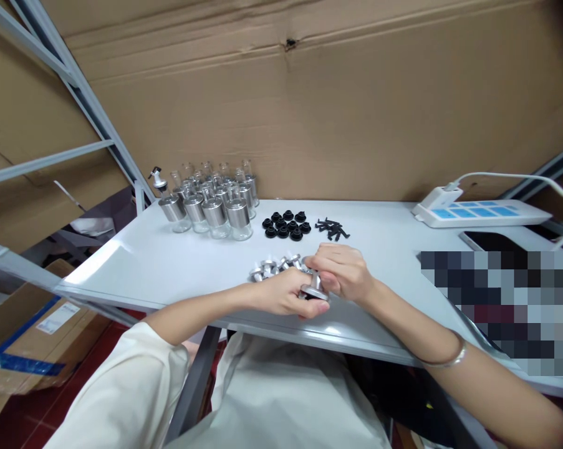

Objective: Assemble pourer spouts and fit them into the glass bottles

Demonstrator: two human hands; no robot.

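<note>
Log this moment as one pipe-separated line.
left hand: holding silver piece | right hand: holding same piece | near hands: other silver parts | beyond: black round parts, thin black parts | back left: glass bottles

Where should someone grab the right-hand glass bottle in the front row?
Probably around its steel sleeve, coming from the front right. The glass bottle stands upright, with neighbouring bottles crowding its left and back but none on that side. The straight sleeve looks broader than the narrow glass neck.

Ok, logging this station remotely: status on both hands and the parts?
Left hand and right hand both gripping one silver pourer fitting. More silver fittings just beyond, partly hidden by the hands. Nothing visibly blocking.
</note>
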